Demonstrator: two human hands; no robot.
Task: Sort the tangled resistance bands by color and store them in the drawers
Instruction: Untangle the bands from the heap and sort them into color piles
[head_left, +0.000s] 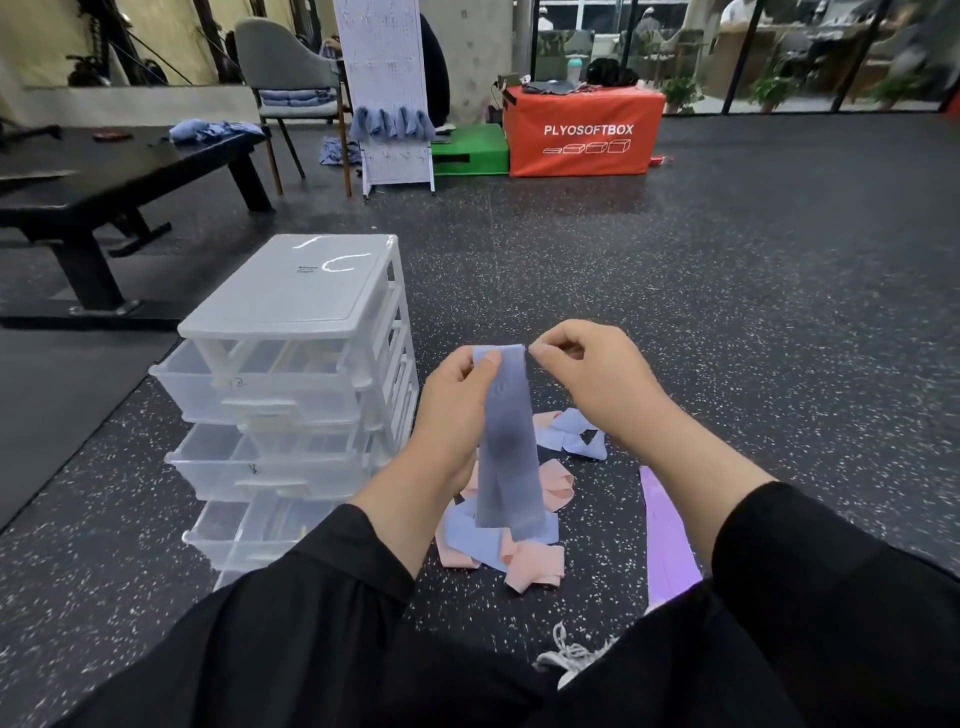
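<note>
Right now both hands hold one blue-grey resistance band (506, 441) up by its top edge, above the floor and just right of the drawer unit: the left hand (462, 395) pinches the top left corner with thumb over the fabric, and the right hand (592, 374) pinches the top right corner between thumb and forefinger. The band hangs straight down as a flat doubled loop, clear of the heap below, so it looks already freed from the tangle. To do this step well, I would keep the two pinches level so the loop stays flat, fold it once or twice rather than bunching it, and check its shade against what already lies in each drawer before dropping it in; one hand will have to let go to pull a drawer out. The band is a matte, dusty blue, semi-sheer, with a faint printed mark near the top that is too blurred to read. Under it on the speckled rubber floor (727, 312) lies the remaining pile (498, 551) of pale blue and peach-pink bands, looped through each other, with a separate lilac band (665, 540) stretched out to the right. The clear plastic drawer unit (291, 364) stands to the left with several drawers partly pulled out; its contents are hard to make out.
</note>
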